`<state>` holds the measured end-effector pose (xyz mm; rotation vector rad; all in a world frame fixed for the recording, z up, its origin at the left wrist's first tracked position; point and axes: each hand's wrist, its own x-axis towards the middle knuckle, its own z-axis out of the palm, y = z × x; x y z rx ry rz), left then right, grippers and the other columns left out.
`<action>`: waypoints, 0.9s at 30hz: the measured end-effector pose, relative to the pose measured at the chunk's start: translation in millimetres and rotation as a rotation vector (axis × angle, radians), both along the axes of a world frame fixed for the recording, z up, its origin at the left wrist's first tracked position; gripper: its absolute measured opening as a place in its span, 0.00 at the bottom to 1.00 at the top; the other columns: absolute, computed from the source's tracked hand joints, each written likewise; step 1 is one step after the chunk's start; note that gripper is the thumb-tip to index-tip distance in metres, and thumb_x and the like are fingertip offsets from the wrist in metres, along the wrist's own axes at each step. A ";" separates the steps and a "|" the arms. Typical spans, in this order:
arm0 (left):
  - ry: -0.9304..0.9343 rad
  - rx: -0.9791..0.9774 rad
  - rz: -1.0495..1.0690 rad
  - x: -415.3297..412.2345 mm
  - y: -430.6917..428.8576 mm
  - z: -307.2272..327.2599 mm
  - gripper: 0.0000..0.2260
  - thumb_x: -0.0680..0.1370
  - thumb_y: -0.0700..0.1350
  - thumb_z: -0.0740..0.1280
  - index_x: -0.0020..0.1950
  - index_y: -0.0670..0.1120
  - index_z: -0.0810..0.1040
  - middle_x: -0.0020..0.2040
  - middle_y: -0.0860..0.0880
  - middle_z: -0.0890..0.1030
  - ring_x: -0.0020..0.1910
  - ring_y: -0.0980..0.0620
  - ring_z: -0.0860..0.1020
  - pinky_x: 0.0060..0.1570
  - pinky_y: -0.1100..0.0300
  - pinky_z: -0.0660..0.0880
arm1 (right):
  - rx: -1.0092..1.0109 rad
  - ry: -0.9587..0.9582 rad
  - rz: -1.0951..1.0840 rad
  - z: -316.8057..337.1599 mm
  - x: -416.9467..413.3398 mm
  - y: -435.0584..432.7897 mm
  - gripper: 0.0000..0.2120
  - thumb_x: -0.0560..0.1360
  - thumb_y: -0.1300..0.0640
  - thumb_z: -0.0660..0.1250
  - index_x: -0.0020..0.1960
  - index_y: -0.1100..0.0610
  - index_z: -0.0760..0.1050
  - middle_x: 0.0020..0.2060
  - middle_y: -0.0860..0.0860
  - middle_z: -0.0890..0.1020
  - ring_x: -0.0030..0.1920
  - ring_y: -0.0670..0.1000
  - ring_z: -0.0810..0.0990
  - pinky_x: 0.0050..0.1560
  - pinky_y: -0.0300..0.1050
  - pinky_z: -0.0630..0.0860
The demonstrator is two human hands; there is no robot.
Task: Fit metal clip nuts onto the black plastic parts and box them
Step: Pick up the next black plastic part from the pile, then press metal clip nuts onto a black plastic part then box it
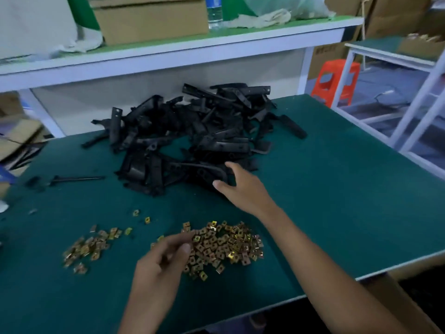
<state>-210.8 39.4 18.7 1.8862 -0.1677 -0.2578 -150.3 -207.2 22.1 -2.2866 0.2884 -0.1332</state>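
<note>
A big heap of black plastic parts lies in the middle of the green table. In front of it sits a pile of brass-coloured clip nuts, with a smaller pile to the left. My left hand hovers at the left edge of the big nut pile, fingertips pinched together on a clip nut. My right hand reaches to the near right side of the black heap, fingers spread, touching its front edge and holding nothing.
A thin black rod-like part lies alone at the left. A white shelf above the table carries a cardboard box and a water bottle. An orange stool stands beyond the right edge. Cardboard boxes sit at far left.
</note>
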 end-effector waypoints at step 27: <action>-0.518 0.695 -0.199 55.6 -46.3 -36.0 0.17 0.83 0.54 0.60 0.70 0.52 0.76 0.60 0.50 0.78 0.59 0.48 0.72 0.60 0.56 0.68 | 1.319 -0.318 -0.297 -30.5 -86.1 12.1 0.20 0.81 0.40 0.60 0.63 0.51 0.78 0.36 0.49 0.77 0.25 0.45 0.62 0.22 0.38 0.62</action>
